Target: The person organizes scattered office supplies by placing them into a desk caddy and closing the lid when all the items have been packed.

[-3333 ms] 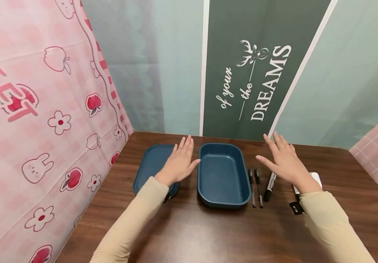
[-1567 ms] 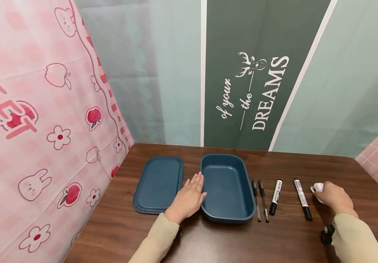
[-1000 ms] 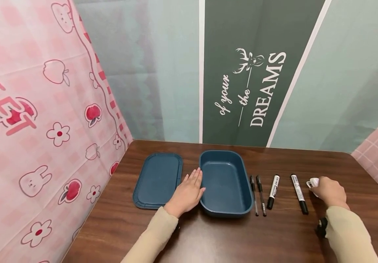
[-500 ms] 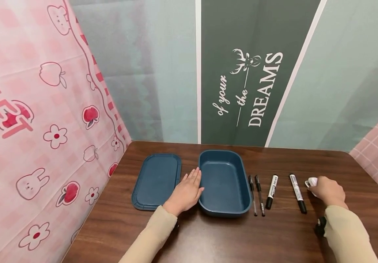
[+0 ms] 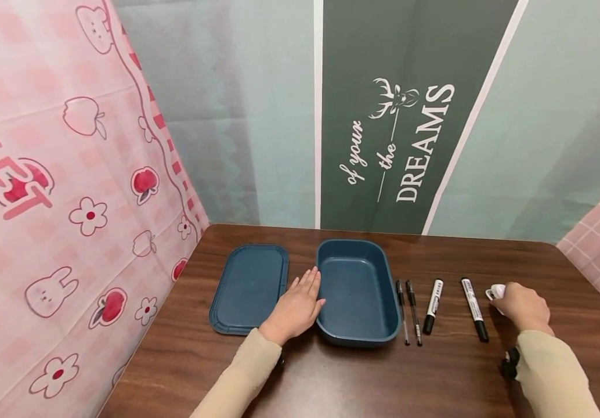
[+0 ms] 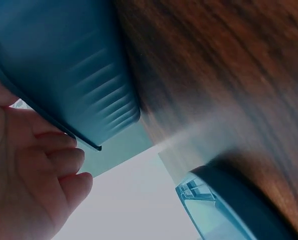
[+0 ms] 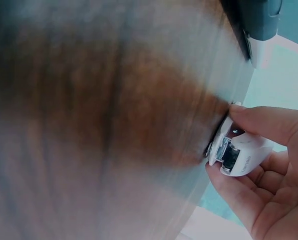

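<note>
The right hand (image 5: 522, 306) is curled round a small white stapler (image 5: 497, 290), thumb and fingers pinching its sides, at the far right of the counter (image 5: 436, 383). Only its tip shows past the fingers, aimed left and slightly away from the person, so its long axis seems to run roughly across the counter. The blue box (image 5: 357, 290) lies well apart to the left, beyond two markers and two pens. The left hand (image 5: 296, 307) lies flat with straight fingers, touching that box's left wall.

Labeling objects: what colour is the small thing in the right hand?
White, with a metal and dark inset at one end. The small stapler-like item in the right hand shows best in the right wrist view.
</note>
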The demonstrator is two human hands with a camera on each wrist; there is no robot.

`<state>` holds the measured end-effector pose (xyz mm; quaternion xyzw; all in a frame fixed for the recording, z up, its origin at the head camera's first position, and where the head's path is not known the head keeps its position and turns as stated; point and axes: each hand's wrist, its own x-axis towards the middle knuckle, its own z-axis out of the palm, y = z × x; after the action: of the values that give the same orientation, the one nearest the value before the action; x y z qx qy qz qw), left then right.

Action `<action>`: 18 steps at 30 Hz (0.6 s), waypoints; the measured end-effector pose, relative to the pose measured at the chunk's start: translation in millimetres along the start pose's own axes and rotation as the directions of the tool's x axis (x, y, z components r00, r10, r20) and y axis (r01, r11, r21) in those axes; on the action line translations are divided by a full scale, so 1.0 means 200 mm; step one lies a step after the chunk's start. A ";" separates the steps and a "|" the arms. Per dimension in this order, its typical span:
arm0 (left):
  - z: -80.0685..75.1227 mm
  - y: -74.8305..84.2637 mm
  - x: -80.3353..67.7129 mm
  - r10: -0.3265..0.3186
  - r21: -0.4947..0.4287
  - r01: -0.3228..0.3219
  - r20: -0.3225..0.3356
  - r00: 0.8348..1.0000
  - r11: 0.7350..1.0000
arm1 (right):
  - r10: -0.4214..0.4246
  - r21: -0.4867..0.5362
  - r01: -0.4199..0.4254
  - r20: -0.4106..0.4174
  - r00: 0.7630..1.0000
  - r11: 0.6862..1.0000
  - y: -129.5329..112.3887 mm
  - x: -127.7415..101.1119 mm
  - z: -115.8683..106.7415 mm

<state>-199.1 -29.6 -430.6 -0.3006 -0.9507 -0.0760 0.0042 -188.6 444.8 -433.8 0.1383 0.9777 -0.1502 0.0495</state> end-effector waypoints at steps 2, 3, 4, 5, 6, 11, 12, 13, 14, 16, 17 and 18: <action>0.00 0.00 0.00 0.001 0.000 -0.001 0.000 1.000 1.000 | 0.010 0.000 -0.010 -0.002 1.000 1.000 0.00 0.00 0.00; 0.00 0.00 0.00 0.001 0.000 -0.001 0.000 1.000 1.000 | 0.016 0.000 -0.016 -0.004 1.000 1.000 0.00 0.00 0.00; 0.00 0.00 0.01 -0.001 0.002 0.001 0.004 1.000 1.000 | 0.020 0.001 -0.020 -0.003 1.000 1.000 0.00 0.00 0.00; 0.00 0.00 0.01 -0.001 0.005 0.001 0.003 1.000 1.000 | 0.027 0.002 -0.027 -0.005 1.000 1.000 0.00 0.00 0.00; 0.01 0.00 0.01 -0.001 0.006 0.001 0.003 1.000 1.000 | 0.032 0.003 -0.032 -0.005 0.999 0.999 0.00 0.00 0.00; 0.01 0.00 0.01 -0.004 0.016 0.004 -0.003 1.000 1.000 | 0.048 0.026 -0.048 -0.002 0.999 0.998 0.00 0.01 -0.01; 0.01 0.00 0.01 -0.003 0.015 0.003 -0.007 1.000 1.000 | 0.051 0.032 -0.051 0.000 0.999 0.998 0.00 0.01 -0.01; 0.01 0.00 0.01 -0.002 0.015 0.003 -0.011 1.000 1.000 | 0.052 0.037 -0.052 0.001 0.999 0.998 0.00 0.01 -0.01; 0.01 0.00 0.01 -0.001 0.015 0.001 -0.016 1.000 1.000 | 0.052 0.043 -0.053 0.008 0.999 0.998 0.00 0.01 -0.01; 0.01 0.00 0.01 0.001 0.015 -0.001 -0.024 1.000 1.000 | 0.058 0.051 -0.059 0.013 0.998 0.997 0.00 0.02 -0.02; 0.02 0.00 0.01 0.002 0.014 -0.001 -0.028 1.000 1.000 | 0.059 0.054 -0.060 0.018 0.998 0.997 0.00 0.02 -0.02; 0.02 0.00 0.01 0.000 0.016 0.000 -0.027 1.000 1.000 | 0.059 0.056 -0.060 0.028 0.998 0.997 0.00 0.02 -0.02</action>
<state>-201.2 -28.2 -433.6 -0.2995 -0.9512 -0.0725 0.0193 -193.2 447.0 -430.1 0.1667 0.9677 -0.1781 0.0629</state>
